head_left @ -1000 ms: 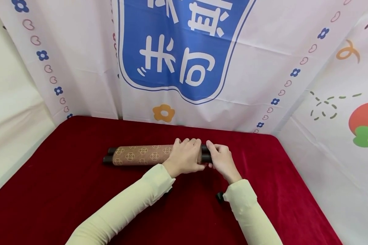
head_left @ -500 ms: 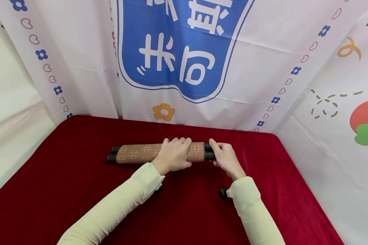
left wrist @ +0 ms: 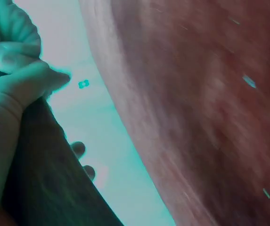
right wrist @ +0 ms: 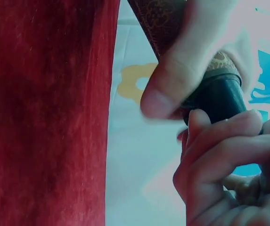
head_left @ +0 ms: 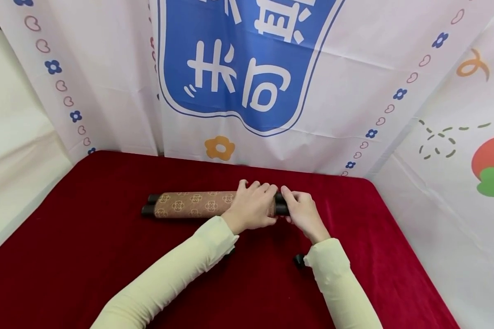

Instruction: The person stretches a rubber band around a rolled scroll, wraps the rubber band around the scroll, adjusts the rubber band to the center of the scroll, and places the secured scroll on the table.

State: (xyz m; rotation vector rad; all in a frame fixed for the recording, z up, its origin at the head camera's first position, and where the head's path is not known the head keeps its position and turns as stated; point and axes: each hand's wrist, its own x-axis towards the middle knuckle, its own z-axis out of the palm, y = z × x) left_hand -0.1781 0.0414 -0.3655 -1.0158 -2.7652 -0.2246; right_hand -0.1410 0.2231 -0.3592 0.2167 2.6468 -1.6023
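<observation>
A rolled scroll (head_left: 195, 205) lies sideways, brown with a gold flower pattern, with two dark rod ends showing at each end. In the head view my left hand (head_left: 253, 205) grips it from above near its right end, the fingers over the far side and the thumb on the near side. My right hand (head_left: 306, 214), close beside it, holds the dark rod ends on the right. The right wrist view shows fingers of my right hand (right wrist: 224, 160) bent about a dark rod end (right wrist: 219, 99). The left thumb (right wrist: 167, 89) is just above.
Dark red velvet cloth (head_left: 86, 256) covers the table. Behind it hangs a white printed curtain (head_left: 119, 109) with a blue panel (head_left: 230, 59); more white cloth (head_left: 448, 192) closes off the right side. A small black object (head_left: 299, 260) shows beside the right cuff.
My left hand slid left along the scroll, then back right to its right end. The scroll and my right hand shifted slightly right, then stayed nearly in place.
</observation>
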